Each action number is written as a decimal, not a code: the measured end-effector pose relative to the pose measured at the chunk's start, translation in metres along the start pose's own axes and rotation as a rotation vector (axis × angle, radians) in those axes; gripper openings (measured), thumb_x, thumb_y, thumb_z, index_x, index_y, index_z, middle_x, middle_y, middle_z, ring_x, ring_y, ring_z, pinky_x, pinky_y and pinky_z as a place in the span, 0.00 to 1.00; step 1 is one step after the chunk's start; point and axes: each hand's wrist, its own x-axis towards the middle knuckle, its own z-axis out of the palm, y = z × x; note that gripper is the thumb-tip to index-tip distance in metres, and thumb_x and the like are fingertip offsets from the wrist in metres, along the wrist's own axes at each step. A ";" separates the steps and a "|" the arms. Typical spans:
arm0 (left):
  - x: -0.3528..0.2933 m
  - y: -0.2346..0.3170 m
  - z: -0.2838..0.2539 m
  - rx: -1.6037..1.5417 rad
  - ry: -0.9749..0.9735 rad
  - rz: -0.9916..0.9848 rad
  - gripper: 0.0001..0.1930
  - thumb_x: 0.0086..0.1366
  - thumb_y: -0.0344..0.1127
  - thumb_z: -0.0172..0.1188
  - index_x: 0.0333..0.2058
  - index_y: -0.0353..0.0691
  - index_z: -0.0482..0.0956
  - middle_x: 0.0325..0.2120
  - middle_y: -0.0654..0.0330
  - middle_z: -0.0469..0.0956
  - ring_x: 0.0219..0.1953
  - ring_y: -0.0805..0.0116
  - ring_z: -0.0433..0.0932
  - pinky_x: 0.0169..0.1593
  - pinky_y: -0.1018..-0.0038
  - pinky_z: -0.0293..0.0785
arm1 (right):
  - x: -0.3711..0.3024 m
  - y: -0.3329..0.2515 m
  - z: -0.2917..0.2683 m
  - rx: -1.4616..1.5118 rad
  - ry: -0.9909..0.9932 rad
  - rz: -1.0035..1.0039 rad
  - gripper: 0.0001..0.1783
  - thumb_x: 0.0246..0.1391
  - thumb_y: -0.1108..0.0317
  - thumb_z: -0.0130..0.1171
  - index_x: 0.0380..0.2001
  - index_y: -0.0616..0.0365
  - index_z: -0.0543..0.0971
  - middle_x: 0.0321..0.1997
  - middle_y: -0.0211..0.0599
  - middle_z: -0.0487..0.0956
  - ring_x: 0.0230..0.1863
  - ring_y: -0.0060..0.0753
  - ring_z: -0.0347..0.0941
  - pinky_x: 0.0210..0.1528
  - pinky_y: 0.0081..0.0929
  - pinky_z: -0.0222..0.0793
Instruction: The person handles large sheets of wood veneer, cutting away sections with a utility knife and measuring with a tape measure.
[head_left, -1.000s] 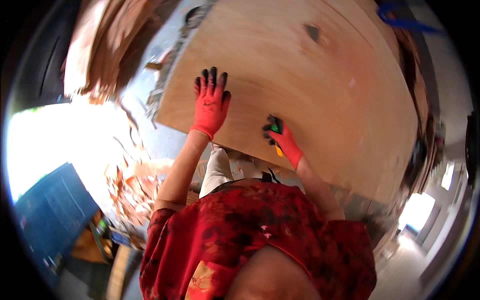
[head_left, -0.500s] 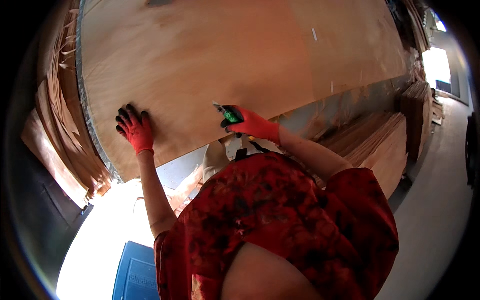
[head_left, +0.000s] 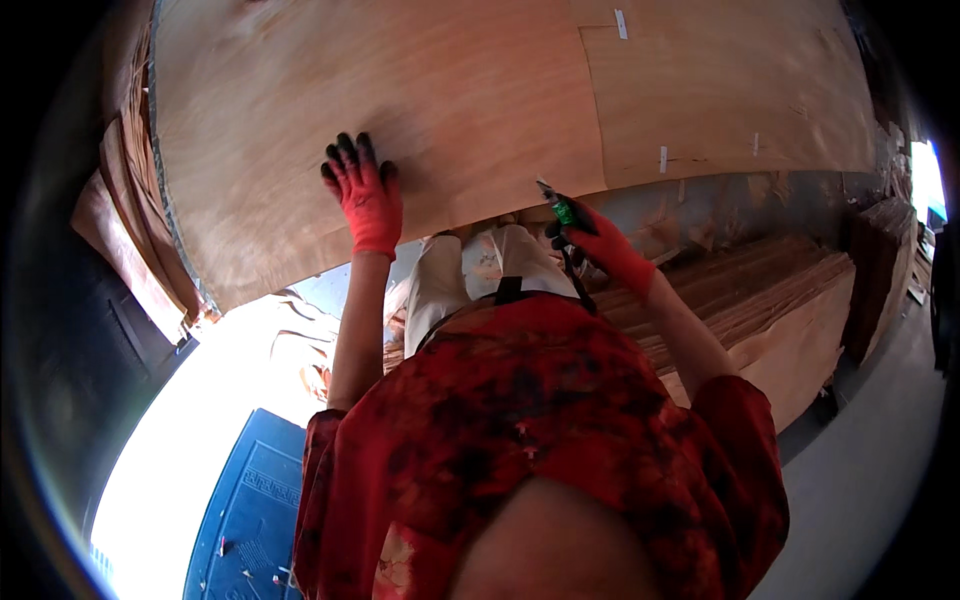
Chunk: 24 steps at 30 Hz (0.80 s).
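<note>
A wide sheet of thin wood veneer [head_left: 470, 110] lies across the table before me. My left hand [head_left: 368, 200], in a red glove with black fingertips, rests flat on the sheet with its fingers spread. My right hand [head_left: 597, 240], gloved the same way, is closed around a green utility knife [head_left: 567, 210]. The knife's tip points up and to the left, close to the near edge of the veneer. A second veneer piece [head_left: 720, 90] meets the first along a seam at the right. Short strips of white tape [head_left: 663, 159] are on that piece.
Stacked veneer sheets [head_left: 740, 300] stand at my right, with another stack [head_left: 880, 270] beyond. Ragged veneer sheets [head_left: 135, 220] hang past the table's left edge. A blue panel [head_left: 250, 500] lies at the lower left, and veneer scraps [head_left: 305, 345] lie near my legs.
My left hand has moved to the right along the sheet. The right hand has carried the knife rightward, from over the veneer to its near edge. My view has shifted too.
</note>
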 end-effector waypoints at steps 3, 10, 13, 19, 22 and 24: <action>0.026 0.033 0.001 -0.038 -0.015 0.094 0.31 0.69 0.42 0.52 0.68 0.43 0.57 0.70 0.47 0.51 0.72 0.43 0.46 0.72 0.48 0.37 | -0.006 0.001 -0.011 0.108 0.023 -0.069 0.29 0.65 0.69 0.50 0.68 0.54 0.60 0.44 0.35 0.80 0.36 0.21 0.76 0.38 0.22 0.71; 0.040 0.038 0.034 0.075 -0.067 0.171 0.31 0.68 0.48 0.50 0.65 0.39 0.61 0.68 0.47 0.56 0.70 0.42 0.51 0.70 0.44 0.41 | -0.013 0.021 -0.006 0.159 0.153 -0.190 0.26 0.67 0.66 0.49 0.67 0.51 0.63 0.47 0.34 0.79 0.35 0.22 0.79 0.27 0.19 0.68; 0.037 0.039 0.029 0.013 -0.059 0.170 0.30 0.69 0.48 0.50 0.65 0.39 0.61 0.68 0.47 0.56 0.70 0.42 0.51 0.71 0.45 0.40 | -0.035 -0.006 -0.003 0.247 0.220 0.058 0.25 0.66 0.64 0.51 0.65 0.53 0.65 0.46 0.32 0.79 0.37 0.19 0.76 0.28 0.19 0.68; 0.037 0.032 0.036 -0.092 0.014 0.176 0.28 0.68 0.46 0.52 0.63 0.40 0.64 0.67 0.49 0.58 0.69 0.44 0.53 0.71 0.48 0.41 | -0.030 -0.041 -0.013 0.198 0.143 -0.079 0.24 0.56 0.71 0.62 0.56 0.57 0.70 0.45 0.32 0.76 0.39 0.21 0.73 0.35 0.21 0.71; 0.039 0.027 0.037 -0.188 0.032 0.171 0.28 0.67 0.44 0.54 0.64 0.41 0.64 0.68 0.53 0.57 0.70 0.47 0.53 0.71 0.50 0.43 | -0.009 -0.054 -0.032 -0.098 0.165 -0.188 0.28 0.49 0.74 0.68 0.54 0.57 0.71 0.43 0.31 0.75 0.40 0.21 0.72 0.38 0.23 0.72; 0.039 0.025 0.036 -0.285 0.092 0.169 0.26 0.66 0.39 0.56 0.62 0.42 0.66 0.66 0.54 0.61 0.68 0.48 0.57 0.71 0.51 0.46 | 0.001 -0.073 -0.040 -0.227 0.135 -0.254 0.30 0.46 0.75 0.70 0.53 0.57 0.71 0.42 0.31 0.75 0.41 0.22 0.72 0.40 0.24 0.72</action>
